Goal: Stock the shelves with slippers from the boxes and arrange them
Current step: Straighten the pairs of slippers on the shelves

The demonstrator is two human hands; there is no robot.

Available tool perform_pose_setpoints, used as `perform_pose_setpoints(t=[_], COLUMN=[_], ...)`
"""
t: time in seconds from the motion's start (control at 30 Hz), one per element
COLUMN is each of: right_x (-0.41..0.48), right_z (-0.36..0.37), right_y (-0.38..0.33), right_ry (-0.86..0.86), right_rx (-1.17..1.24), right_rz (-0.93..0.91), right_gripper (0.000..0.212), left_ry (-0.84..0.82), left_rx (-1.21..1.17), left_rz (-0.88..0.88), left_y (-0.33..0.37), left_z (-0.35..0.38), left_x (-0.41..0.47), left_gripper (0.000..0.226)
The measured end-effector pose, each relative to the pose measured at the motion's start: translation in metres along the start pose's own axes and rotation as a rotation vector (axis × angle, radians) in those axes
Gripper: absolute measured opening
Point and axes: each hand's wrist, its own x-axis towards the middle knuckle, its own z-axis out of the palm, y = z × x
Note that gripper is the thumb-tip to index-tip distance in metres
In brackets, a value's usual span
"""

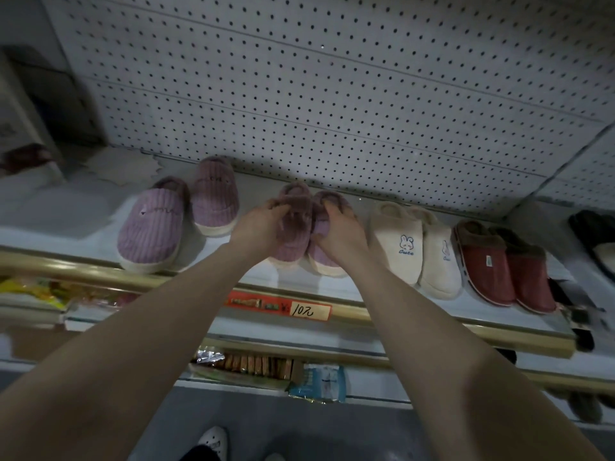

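Note:
A pair of purple corduroy slippers with furry openings stands on the white shelf (pixel 349 287) at its middle. My left hand (pixel 263 224) grips the left slipper (pixel 294 241) of that pair at its furry opening. My right hand (pixel 339 232) grips the right slipper (pixel 324 261) the same way. Both slippers touch each other, toes toward me. To the left another purple corduroy pair (pixel 153 227) stands on the same shelf, one slipper set further back than the other.
Right of my hands stand a cream pair with a rabbit print (pixel 412 244), a dark red pair (pixel 499 264) and a black item (pixel 595 241) at the edge. A pegboard wall (pixel 332 94) backs the shelf. A gold rail (pixel 199 284) with a price tag (pixel 309 311) runs along the front. Lower shelves hold packaged goods (pixel 253 364).

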Motion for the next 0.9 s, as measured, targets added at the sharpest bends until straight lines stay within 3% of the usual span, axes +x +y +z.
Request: perform_pose_setpoints(t=[0.13,0.3,0.5,0.7,0.83,0.9], right_x=[0.003,0.009,0.024,0.05,0.079,0.095], right_z=[0.009,0.019,0.037,0.058,0.081,0.093], right_y=[-0.019,-0.056,-0.105,-0.15,-0.182,-0.19], right_ry=[0.033,0.038,0.011,0.013,-0.003,-0.038], right_rx=[-0.005,0.019,0.04,-0.002,-0.048,-0.041], right_rz=[-0.071,-0.168,-0.15,-0.148,-0.141,-0.114], right_gripper=[0.067,0.062,0.061,0.052,0.047,0.046], left_ry=[0.034,0.031,0.016,-0.097,-0.344,-0.361], left_rx=[-0.088,-0.028,0.073,0.071,-0.038,-0.049], left_rz=[-0.021,-0.074,-0.09,-0.101,-0.022,0.022], left_y=[-0.022,-0.068,-0.131,-0.184,-0.218,-0.227], left_z=[-0.009,-0.023,-0.039,-0.051,-0.054,-0.054], left_x=[-0.01,-0.019,-0.026,-0.035,-0.033,-0.031], left_gripper=[0.067,0.076,0.084,0.092,0.128,0.138])
